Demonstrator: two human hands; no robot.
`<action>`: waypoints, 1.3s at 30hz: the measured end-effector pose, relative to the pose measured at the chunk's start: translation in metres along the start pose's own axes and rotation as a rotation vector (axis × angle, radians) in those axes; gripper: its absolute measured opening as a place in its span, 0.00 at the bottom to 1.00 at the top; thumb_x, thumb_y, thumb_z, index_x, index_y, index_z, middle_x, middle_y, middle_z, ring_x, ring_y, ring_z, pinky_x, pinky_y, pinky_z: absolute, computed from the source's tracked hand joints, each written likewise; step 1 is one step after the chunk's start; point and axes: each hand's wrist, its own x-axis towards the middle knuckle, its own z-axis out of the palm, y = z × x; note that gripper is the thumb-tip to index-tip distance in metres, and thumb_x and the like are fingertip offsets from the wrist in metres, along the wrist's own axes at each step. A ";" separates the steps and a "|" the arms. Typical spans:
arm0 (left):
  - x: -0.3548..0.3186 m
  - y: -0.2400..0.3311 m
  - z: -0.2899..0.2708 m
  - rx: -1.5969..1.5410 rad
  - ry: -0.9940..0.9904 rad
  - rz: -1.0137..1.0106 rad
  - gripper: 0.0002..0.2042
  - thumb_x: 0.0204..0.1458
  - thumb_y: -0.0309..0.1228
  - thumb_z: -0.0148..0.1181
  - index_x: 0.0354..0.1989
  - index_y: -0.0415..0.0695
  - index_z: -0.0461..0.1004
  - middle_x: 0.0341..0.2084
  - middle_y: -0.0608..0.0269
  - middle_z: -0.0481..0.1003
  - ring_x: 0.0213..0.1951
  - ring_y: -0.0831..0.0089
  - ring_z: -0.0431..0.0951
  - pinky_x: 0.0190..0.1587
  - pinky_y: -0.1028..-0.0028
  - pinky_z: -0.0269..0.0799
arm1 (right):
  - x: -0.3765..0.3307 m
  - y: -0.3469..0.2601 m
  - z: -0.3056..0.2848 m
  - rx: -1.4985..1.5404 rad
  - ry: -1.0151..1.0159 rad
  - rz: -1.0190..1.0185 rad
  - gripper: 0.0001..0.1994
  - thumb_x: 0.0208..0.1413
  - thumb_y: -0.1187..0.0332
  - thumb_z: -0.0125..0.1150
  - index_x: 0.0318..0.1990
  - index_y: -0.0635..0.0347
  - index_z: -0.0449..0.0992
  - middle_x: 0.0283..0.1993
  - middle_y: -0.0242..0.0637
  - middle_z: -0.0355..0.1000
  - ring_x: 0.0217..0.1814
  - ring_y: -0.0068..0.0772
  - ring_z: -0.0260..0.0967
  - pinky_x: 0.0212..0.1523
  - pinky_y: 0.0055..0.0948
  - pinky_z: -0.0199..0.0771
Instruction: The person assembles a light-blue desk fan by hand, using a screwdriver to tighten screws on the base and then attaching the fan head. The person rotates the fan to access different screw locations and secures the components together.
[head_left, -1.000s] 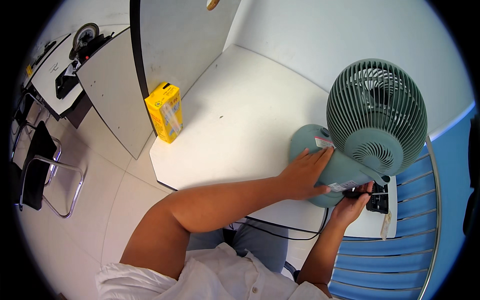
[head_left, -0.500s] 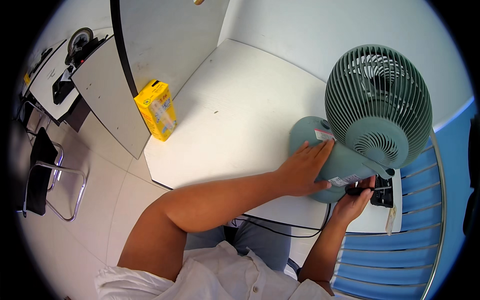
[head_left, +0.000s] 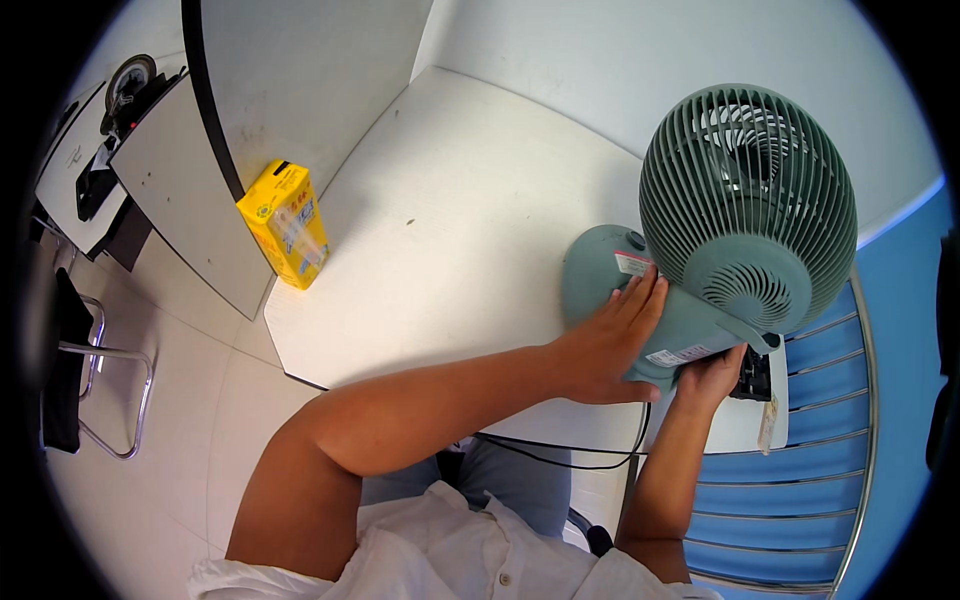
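A grey-green desk fan (head_left: 748,200) stands tilted at the right of the white table, its ribbed round cage above a rounded base (head_left: 592,270). My left hand (head_left: 612,345) lies across the fan's neck, fingers stretched out and pressed flat against it, close to a label. My right hand (head_left: 708,380) reaches under the neck from the near right side. Its fingers are mostly hidden behind the fan, and whatever they may hold does not show.
A black tray-like item (head_left: 751,376) lies right of my right hand, beside a hanging paper tag (head_left: 768,425). A yellow carton (head_left: 285,225) stands by the partition (head_left: 300,90). A black cable (head_left: 560,463) loops along the table's near edge. Metal rails (head_left: 780,485) are at right.
My right hand has moved up under the fan's neck, and the black-handled screwdriver seen in it before is now out of sight. My left hand keeps its place on the fan. The view has shifted slightly.
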 end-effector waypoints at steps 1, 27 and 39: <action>0.000 -0.002 0.002 -0.005 0.016 0.011 0.55 0.46 0.51 0.62 0.65 0.27 0.29 0.65 0.28 0.33 0.68 0.38 0.35 0.68 0.52 0.36 | -0.001 0.001 0.002 0.034 0.027 -0.004 0.22 0.63 0.58 0.46 0.59 0.64 0.62 0.59 0.43 0.63 0.61 0.42 0.59 0.62 0.42 0.59; 0.033 0.136 0.108 0.081 0.271 0.486 0.30 0.54 0.44 0.48 0.57 0.29 0.60 0.62 0.29 0.53 0.65 0.37 0.50 0.65 0.50 0.43 | -0.087 -0.105 -0.102 0.043 0.375 -0.295 0.22 0.59 0.61 0.45 0.54 0.70 0.66 0.54 0.48 0.68 0.56 0.47 0.65 0.59 0.44 0.65; 0.043 0.150 0.131 0.208 0.174 0.504 0.42 0.45 0.53 0.57 0.60 0.29 0.57 0.62 0.28 0.49 0.66 0.34 0.46 0.64 0.46 0.43 | -0.094 -0.105 -0.110 0.085 0.384 -0.229 0.22 0.59 0.60 0.45 0.54 0.70 0.65 0.55 0.48 0.67 0.57 0.47 0.64 0.59 0.44 0.65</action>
